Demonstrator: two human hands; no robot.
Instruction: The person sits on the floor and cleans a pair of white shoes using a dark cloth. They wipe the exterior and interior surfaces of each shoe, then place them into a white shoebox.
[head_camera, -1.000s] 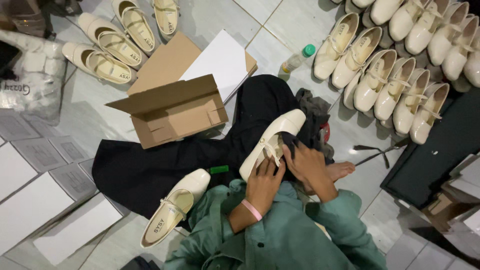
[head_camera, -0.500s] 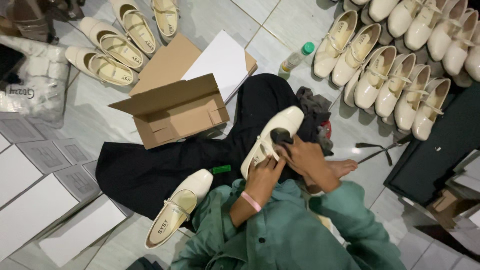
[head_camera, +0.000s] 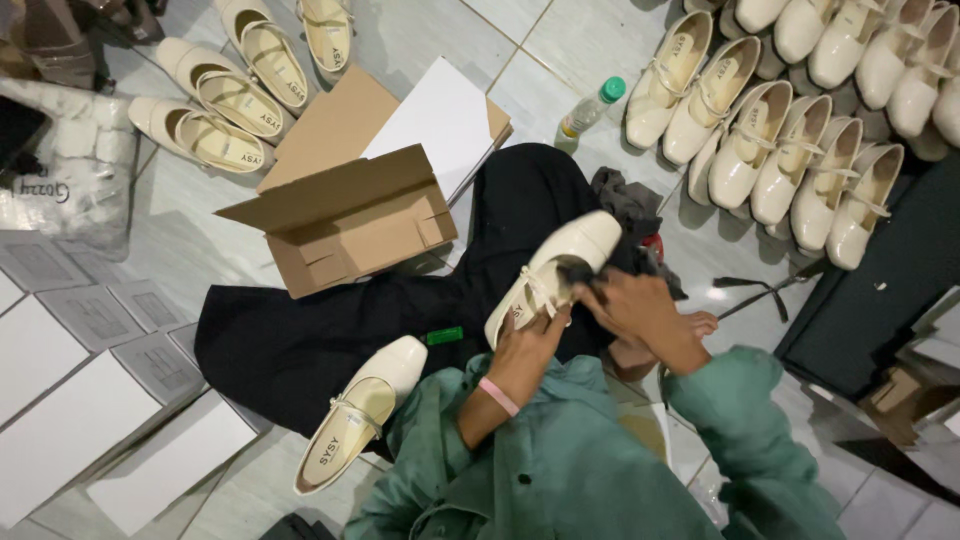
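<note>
My left hand (head_camera: 528, 346), with a pink band on the wrist, grips the heel end of a cream strap shoe (head_camera: 580, 252) held over my lap. My right hand (head_camera: 640, 310) presses a small dark cloth (head_camera: 575, 272) against the shoe's side near the strap. A second cream shoe (head_camera: 355, 420) of the same kind lies on the floor by my left knee, resting partly on my black trouser leg (head_camera: 330, 330). A small green object (head_camera: 444, 336) sits on that black fabric.
An open brown cardboard box (head_camera: 345, 225) stands ahead with a white lid (head_camera: 440, 115) behind it. Rows of cream shoes (head_camera: 790, 150) line the right side, more (head_camera: 240, 80) at top left. A plastic bottle (head_camera: 590, 105), white boxes (head_camera: 70, 420), a dark rag (head_camera: 630, 205).
My right hand has slid with the dark cloth along the shoe's side toward the toe. The shoe stays in my left hand, tilted slightly more.
</note>
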